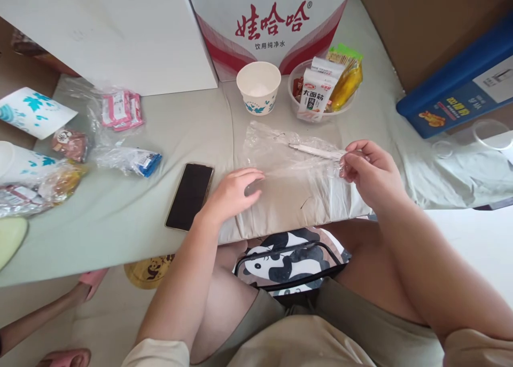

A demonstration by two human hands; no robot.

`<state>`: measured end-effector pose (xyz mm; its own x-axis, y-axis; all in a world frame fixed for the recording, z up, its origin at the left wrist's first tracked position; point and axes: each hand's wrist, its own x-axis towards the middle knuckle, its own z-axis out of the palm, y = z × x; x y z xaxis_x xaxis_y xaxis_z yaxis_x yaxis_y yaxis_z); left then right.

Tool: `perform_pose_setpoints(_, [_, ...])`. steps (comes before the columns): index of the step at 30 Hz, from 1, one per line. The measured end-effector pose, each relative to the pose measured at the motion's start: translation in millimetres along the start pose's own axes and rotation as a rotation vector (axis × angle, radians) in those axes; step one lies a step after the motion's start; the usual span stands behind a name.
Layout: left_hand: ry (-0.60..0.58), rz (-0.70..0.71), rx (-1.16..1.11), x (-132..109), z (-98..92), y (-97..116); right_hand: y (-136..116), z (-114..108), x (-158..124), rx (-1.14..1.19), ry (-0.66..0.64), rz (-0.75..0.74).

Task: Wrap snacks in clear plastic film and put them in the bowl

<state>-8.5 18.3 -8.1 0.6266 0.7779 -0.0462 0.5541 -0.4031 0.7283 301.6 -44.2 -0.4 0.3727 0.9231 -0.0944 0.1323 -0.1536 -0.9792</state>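
A crumpled clear plastic bag lies on the cloth-covered table in front of me. Along its right half runs a slim white pen-like stick; I cannot tell whether it is inside the bag or on top. My right hand pinches the bag's right end, close to the end of the stick. At the bag's lower left edge, my left hand rests with thumb and fingers apart and nothing in them. Just left of that hand lies a black phone, screen up.
Behind the bag stand a paper cup and a clear bowl of snack packets, against a white and red carton. Pink packets, wrapped snacks and cups sit at left. A blue box leans at right. Another person's legs show lower left.
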Motion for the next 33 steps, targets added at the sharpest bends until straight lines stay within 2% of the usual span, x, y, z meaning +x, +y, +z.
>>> perform_pose_setpoints(3, [0.216,-0.107,-0.145,0,-0.9,-5,7,-3,7,0.087,0.020,-0.008])
perform_pose_setpoints(6, [0.390,-0.159,-0.368,0,-5.4,-10,11,-2,6,0.129,-0.129,-0.027])
perform_pose_setpoints(9, [0.478,-0.176,-0.508,0,-8.3,-14,13,3,2,0.014,-0.229,-0.009])
perform_pose_setpoints(13, [0.568,-0.213,-0.528,3,-8.3,-19,14,10,-1,0.100,-0.186,0.025])
perform_pose_setpoints(19, [0.595,-0.308,-0.449,6,-8.9,-19,12,14,-1,0.063,-0.312,-0.053])
perform_pose_setpoints(22, [0.606,-0.316,-0.390,8,-9.2,-18,11,14,-2,-0.049,-0.343,-0.035])
perform_pose_setpoints(27, [0.579,-0.329,-0.375,7,-8.1,-27,9,12,-4,-0.225,-0.472,-0.053])
perform_pose_setpoints(33, [0.472,-0.362,-0.298,6,-8.5,-25,9,12,1,-0.282,-0.310,-0.110])
